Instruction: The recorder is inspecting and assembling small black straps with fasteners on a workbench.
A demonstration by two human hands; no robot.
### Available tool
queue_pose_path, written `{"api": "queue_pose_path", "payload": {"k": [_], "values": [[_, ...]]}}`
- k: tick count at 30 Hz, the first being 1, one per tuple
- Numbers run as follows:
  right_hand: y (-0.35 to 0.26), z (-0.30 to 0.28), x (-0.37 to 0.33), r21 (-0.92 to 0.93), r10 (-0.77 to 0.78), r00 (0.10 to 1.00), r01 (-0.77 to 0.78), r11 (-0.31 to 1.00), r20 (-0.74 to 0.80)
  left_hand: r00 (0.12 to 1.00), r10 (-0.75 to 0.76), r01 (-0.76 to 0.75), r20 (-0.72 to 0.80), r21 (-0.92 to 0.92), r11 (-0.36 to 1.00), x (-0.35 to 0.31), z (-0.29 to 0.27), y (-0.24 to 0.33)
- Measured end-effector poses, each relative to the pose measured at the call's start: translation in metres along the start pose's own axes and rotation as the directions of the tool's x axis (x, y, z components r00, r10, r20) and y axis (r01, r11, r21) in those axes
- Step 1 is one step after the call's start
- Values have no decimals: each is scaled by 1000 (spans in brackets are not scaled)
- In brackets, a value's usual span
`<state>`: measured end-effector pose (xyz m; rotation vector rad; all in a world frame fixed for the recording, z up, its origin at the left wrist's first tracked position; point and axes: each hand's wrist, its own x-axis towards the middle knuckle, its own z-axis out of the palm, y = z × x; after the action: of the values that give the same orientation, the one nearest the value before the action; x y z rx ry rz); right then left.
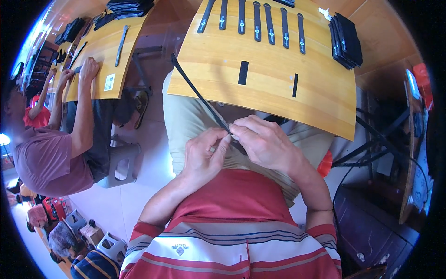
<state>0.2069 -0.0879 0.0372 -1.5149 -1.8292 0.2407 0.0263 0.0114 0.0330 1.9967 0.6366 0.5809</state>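
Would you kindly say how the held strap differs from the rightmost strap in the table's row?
The held strap slants, pinched by the left hand and right hand; the rightmost strap lies flat on the table. The held strap looks thin, seen nearly edge-on; the rightmost strap shows its broad, marked face. Both are long and dark.

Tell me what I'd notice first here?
Probably the two hands in the middle, pinching a long dark strap. Then seven more straps in a row far up the table, a black stack on its right, and the red striped shirt at the bottom.
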Motion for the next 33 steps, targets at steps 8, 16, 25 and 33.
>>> {"api": "queue_pose_path", "payload": {"k": [8, 16, 25, 33], "values": [[-5, 8, 2, -183, -49, 999, 47, 982, -8, 998, 50, -47, -31, 82, 996, 0, 1, -2], [6, 17, 5, -153, -69, 996, 60, 986, -55, 992, 105, -96, -64, 121, 988, -5, 5, -2], [10, 5, -2, 166, -12, 1000, 15, 986, -17, 1000, -3, 3, -22, -6, 1000, -6, 0, -2], [11, 5, -6, 71, -23, 999, 21, 997, 34, 999, 40, -42, 20, 70, 997, -4, 0, -3]]}}
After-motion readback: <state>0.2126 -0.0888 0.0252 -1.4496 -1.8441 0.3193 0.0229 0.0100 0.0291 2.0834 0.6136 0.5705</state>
